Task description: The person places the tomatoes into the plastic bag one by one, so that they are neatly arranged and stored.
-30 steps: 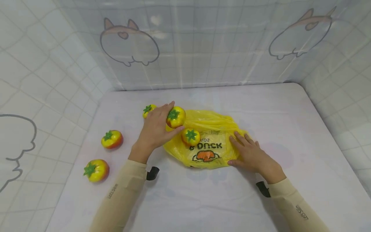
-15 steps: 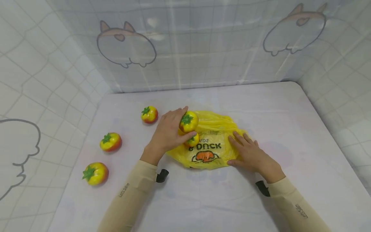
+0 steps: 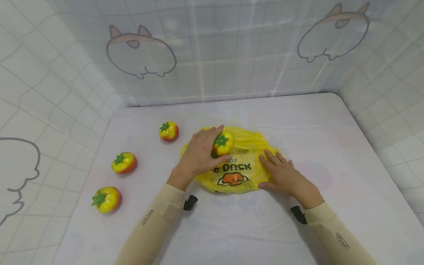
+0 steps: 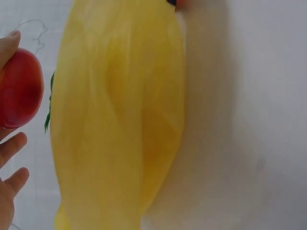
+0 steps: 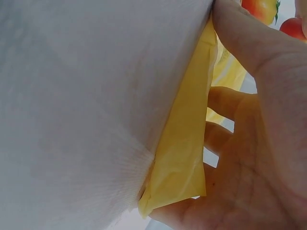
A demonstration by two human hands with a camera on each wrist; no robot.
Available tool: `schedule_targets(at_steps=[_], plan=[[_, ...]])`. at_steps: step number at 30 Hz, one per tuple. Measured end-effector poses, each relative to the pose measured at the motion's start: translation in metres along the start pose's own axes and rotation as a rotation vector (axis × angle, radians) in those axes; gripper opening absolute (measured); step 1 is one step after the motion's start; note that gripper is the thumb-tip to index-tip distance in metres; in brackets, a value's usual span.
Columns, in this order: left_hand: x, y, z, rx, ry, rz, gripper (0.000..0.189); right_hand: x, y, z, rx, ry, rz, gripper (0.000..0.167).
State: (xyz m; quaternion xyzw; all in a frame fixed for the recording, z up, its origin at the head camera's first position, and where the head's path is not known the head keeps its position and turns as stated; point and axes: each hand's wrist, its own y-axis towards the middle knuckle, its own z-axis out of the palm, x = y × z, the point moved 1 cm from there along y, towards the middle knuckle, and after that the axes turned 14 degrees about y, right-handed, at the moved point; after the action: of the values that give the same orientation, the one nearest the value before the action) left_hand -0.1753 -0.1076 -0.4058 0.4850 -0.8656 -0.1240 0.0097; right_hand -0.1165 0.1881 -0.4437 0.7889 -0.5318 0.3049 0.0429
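My left hand (image 3: 200, 152) grips a yellow-and-red tomato (image 3: 223, 143) with a green star-shaped leaf, over a yellow plastic bag (image 3: 245, 176). Its red underside shows by the fingertips in the left wrist view. Another tomato (image 5: 261, 9) rests on the bag, mostly hidden by my left hand in the head view. The bag lies flattened, with upside-down duck lettering and an orange beak print. My right hand (image 3: 285, 176) rests on the bag's right end with its fingers spread and extended.
To the left on the white tabletop (image 3: 232, 232) stand three more tomatoes: a far one (image 3: 169, 131), a middle one (image 3: 124, 163) and a near one (image 3: 107, 199). A patterned curtain (image 3: 232, 55) encloses the table's back and sides.
My left hand has carried its tomato rightward and nearer, over the bag, covering the tomato lying there. The far-left tomato has come into full view. My right hand has stayed in place.
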Motion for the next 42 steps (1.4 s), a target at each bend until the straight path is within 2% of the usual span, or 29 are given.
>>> schedule_targets(at_steps=[11, 17, 26, 36, 42], plan=[[-0.017, 0.008, 0.008, 0.102, 0.047, 0.069, 0.096, 0.000, 0.002, 0.000, 0.003, -0.008, 0.011, 0.094], [-0.024, 0.010, 0.017, 0.171, 0.075, 0.105, 0.096, 0.001, 0.002, 0.000, 0.003, -0.009, 0.016, 0.094], [-0.030, 0.011, 0.034, 0.248, 0.174, 0.183, 0.097, 0.002, 0.002, 0.001, -0.007, -0.007, 0.009, 0.095], [-0.034, 0.013, 0.037, 0.291, 0.253, 0.168, 0.100, 0.002, 0.001, 0.003, -0.001, 0.009, 0.020, 0.096], [-0.033, 0.012, 0.037, 0.289, 0.276, 0.151, 0.101, 0.001, 0.002, 0.004, -0.001, -0.003, 0.010, 0.096]])
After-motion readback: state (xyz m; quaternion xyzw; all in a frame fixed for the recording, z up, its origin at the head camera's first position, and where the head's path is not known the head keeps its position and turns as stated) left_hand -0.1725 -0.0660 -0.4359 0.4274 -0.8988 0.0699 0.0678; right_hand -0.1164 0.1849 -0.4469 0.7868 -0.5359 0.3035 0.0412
